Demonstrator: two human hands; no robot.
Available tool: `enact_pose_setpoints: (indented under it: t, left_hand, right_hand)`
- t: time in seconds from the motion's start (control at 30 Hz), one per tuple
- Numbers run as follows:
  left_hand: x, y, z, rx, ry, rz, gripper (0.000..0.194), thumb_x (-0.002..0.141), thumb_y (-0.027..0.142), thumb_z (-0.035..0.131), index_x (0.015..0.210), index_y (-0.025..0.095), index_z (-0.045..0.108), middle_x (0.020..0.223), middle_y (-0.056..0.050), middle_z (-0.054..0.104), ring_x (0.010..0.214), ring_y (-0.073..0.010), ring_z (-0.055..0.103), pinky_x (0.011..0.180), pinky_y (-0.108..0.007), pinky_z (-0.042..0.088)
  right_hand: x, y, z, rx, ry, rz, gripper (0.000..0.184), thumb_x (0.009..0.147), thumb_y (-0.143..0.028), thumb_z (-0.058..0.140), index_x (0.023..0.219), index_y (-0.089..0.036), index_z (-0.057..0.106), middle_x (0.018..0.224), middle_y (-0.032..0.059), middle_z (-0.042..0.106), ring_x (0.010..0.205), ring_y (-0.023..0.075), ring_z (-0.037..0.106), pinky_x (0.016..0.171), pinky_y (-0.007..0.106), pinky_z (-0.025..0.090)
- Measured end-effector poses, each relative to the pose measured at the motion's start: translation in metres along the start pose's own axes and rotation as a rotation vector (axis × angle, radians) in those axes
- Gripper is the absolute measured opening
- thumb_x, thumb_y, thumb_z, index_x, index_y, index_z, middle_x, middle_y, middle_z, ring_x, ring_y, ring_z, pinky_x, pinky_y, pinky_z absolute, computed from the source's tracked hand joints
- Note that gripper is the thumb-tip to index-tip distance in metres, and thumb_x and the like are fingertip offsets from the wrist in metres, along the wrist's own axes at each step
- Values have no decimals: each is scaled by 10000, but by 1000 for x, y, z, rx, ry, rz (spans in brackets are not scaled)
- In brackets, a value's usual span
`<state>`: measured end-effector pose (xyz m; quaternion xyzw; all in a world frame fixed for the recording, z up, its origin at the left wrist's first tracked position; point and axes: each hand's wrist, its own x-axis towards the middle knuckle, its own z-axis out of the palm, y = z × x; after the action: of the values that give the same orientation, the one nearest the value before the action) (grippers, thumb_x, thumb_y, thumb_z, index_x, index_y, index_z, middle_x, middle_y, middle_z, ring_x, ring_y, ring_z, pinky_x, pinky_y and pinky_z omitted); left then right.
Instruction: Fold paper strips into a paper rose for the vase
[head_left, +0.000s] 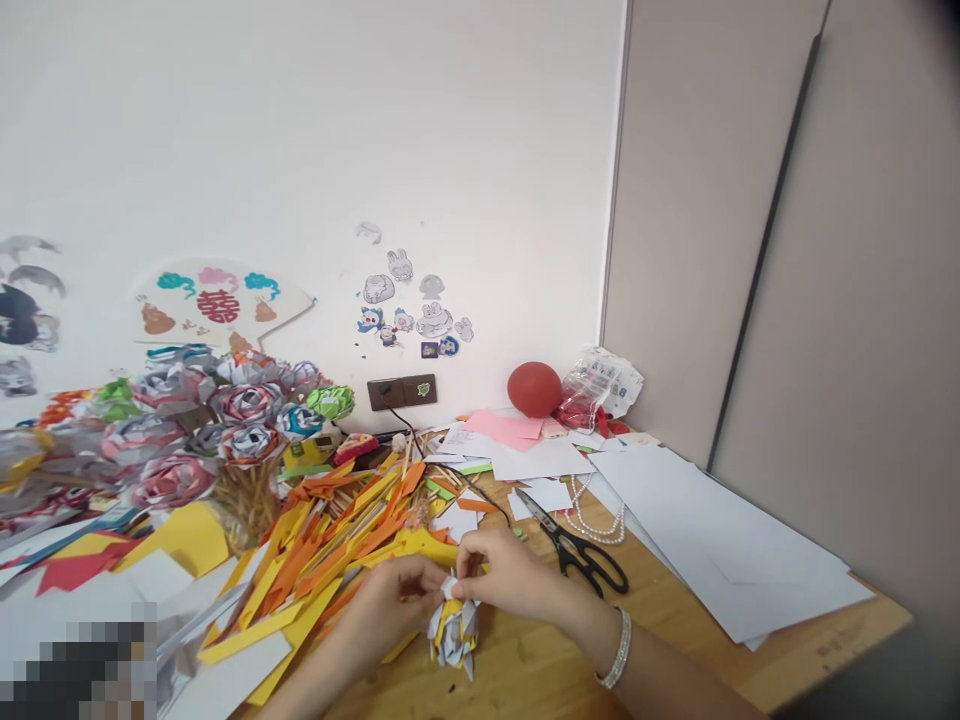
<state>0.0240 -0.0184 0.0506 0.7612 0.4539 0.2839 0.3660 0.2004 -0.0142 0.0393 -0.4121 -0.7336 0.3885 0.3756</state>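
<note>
Both hands meet low in the middle of the wooden table (675,620), pinched on a small folded paper flower (454,628) of white, grey and yellow paper. My left hand (390,600) grips its top from the left. My right hand (510,575), with a sparkly bracelet (619,650) on the wrist, pinches the same top from the right. The paper piece hangs below the fingers, just above the table. A heap of orange and yellow paper strips (330,545) lies right behind the hands.
Black scissors (577,545) lie just right of my right hand, beside a bead string (596,515). White sheets (712,530) cover the right side. A bunch of paper roses (217,420) stands at left. A red ball (534,388) and plastic bag (600,390) sit by the wall.
</note>
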Motion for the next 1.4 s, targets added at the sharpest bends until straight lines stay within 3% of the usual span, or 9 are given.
enact_pose_setpoints:
  t: [0.63,0.83,1.1,1.4]
  left_hand:
    - [-8,17,4,139,65,62,153,660,188,514,595,166,650,595,-7,681,583,-161,590,573,-237,417]
    - [-9,19,6,50,74,41,143,643,194,507,591,172,639,579,-8,669,555,-156,580,554,-237,431]
    - [-10,27,8,-17,102,8,127,624,244,553,555,174,634,569,-13,662,563,-158,577,576,-248,436]
    - [-5,14,10,-130,61,-86,153,603,300,598,572,156,637,519,-1,632,477,-130,534,481,-232,408]
  right_hand:
    - [-4,-11,-13,-111,-98,-30,110,637,-94,701,651,-158,613,640,-44,569,636,105,534,565,176,381]
    - [-3,-11,-13,-117,-96,-24,124,652,-111,710,626,-160,599,618,-50,567,608,101,525,546,178,374]
    - [-3,-16,-19,-200,-166,-29,97,672,-122,718,733,-163,655,704,-29,616,690,119,574,615,188,413]
    - [-4,-13,-18,-229,-167,-54,61,701,-132,692,736,-167,656,700,-20,632,680,120,588,586,176,420]
